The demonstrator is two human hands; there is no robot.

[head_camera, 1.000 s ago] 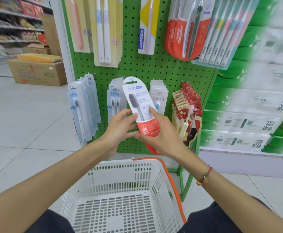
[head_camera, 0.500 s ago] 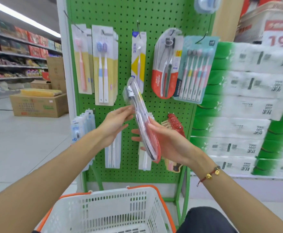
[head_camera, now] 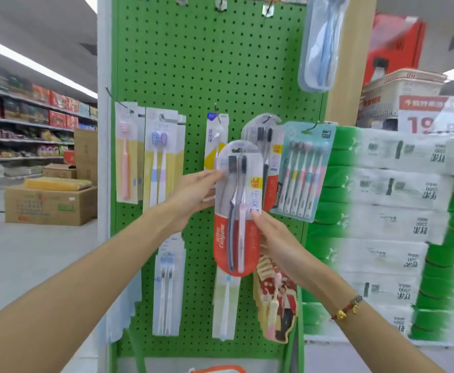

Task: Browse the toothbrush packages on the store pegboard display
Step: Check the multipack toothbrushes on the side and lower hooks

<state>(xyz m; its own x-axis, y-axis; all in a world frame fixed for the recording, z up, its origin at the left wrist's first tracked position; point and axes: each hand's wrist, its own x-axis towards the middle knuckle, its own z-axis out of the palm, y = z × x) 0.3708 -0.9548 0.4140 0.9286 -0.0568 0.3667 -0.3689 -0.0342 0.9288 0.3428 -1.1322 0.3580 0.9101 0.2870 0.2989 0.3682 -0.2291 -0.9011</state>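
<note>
Before the pegboard (head_camera: 188,63), both hands — left hand (head_camera: 193,195), right hand (head_camera: 277,243) — grip a red toothbrush pack (head_camera: 238,211).

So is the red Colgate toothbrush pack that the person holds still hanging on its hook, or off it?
Off it: the Colgate two-brush pack is held upright in front of the pegboard by left hand and right hand.

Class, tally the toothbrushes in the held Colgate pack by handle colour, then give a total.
Blue handle: 1
Pink handle: 1
Total in the pack: 2
</note>
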